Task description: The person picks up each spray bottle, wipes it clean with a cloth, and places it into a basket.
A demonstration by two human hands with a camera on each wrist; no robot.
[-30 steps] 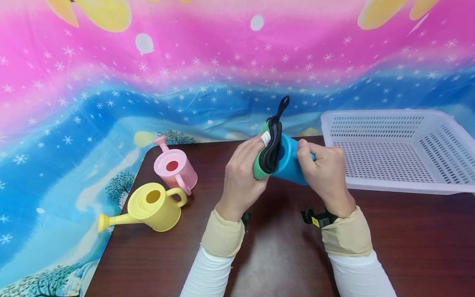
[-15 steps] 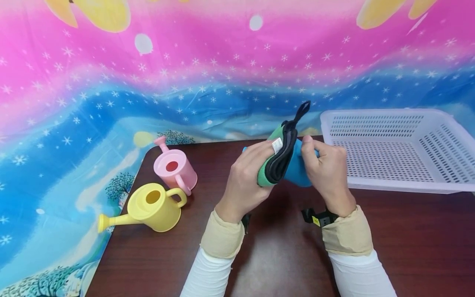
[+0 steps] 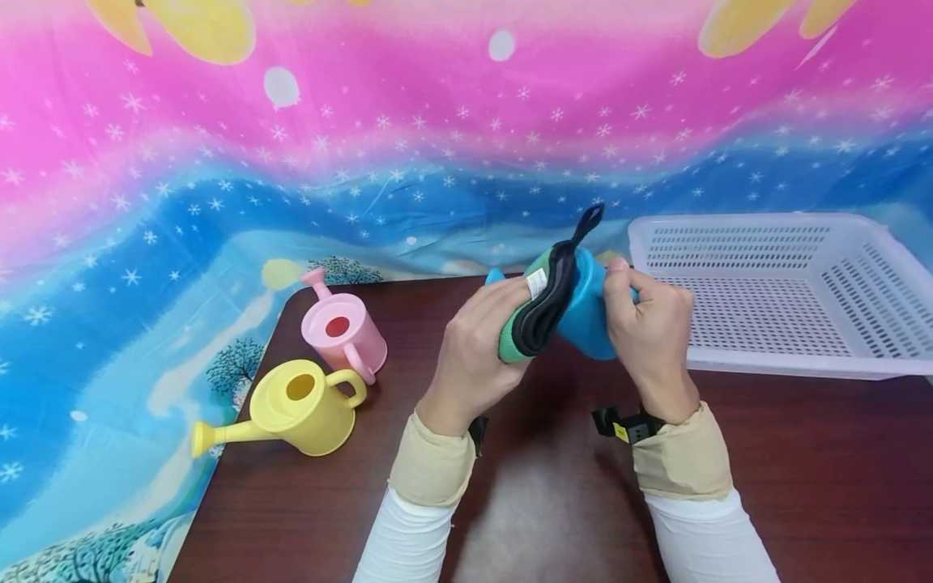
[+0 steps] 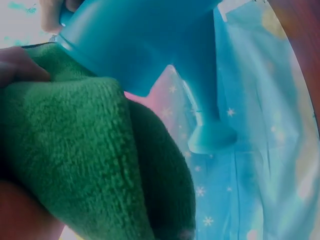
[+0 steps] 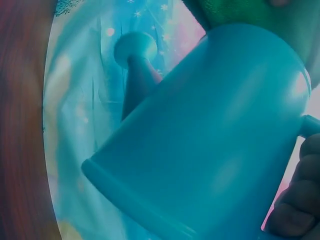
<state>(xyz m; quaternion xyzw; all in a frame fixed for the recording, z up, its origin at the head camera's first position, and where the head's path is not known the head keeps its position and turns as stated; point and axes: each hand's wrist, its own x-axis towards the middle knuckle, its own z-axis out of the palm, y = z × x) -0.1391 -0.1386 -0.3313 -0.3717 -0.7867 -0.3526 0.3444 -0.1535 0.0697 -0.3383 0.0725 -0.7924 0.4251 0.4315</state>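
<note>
My right hand (image 3: pixel 651 340) grips the handle of a blue watering can (image 5: pixel 215 135), its fingers curled round it. The can is held up over the table, tilted, and its spout (image 4: pixel 202 95) points away to the left. My left hand (image 3: pixel 477 348) holds a folded green cloth (image 4: pixel 75 145) with black edging, a white tag and a black hanging loop. In the right wrist view the cloth lies right at the can's top end. The cloth and left hand hide part of the can in the head view.
A pink watering can (image 3: pixel 364 332) and a yellow watering can (image 3: pixel 313 413) stand at the left on the dark wooden table (image 3: pixel 291 518). At the right sits a white perforated basket (image 3: pixel 802 364). A patterned cloth backdrop (image 3: pixel 437 121) hangs behind.
The cloth has shifted right, then slightly back left, across the can's top. The right hand has moved a little to the right with the blue can. The other cans and basket stay put.
</note>
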